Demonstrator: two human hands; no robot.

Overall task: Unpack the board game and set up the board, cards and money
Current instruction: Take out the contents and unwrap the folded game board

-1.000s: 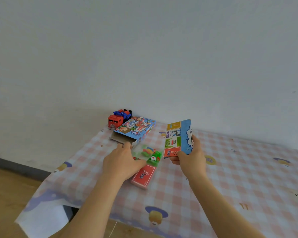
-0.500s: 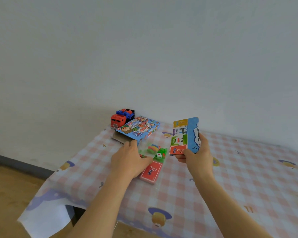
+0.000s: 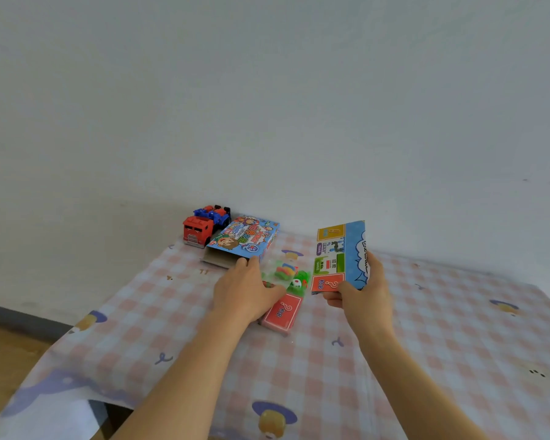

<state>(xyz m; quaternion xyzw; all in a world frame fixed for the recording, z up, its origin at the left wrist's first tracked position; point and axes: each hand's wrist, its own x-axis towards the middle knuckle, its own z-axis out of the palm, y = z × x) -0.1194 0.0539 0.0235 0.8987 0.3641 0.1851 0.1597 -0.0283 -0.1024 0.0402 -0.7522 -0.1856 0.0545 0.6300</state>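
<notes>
Right hand (image 3: 359, 293) grips folded board (image 3: 340, 252) at its lower corner, upright above mid-tabletop. Left hand (image 3: 245, 290): fingers near straight, tips touching game box (image 3: 245, 241) mouth toward far left corner. Card deck (image 3: 283, 312) and piece bag (image 3: 286, 274) lie between the hands. Risk: board unfolded here sweeps bag and deck, scattering pieces.

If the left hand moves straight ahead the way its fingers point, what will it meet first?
Probably the open end of the blue cardboard game box; the left hand looks nearly there, though depth is unclear.
</notes>
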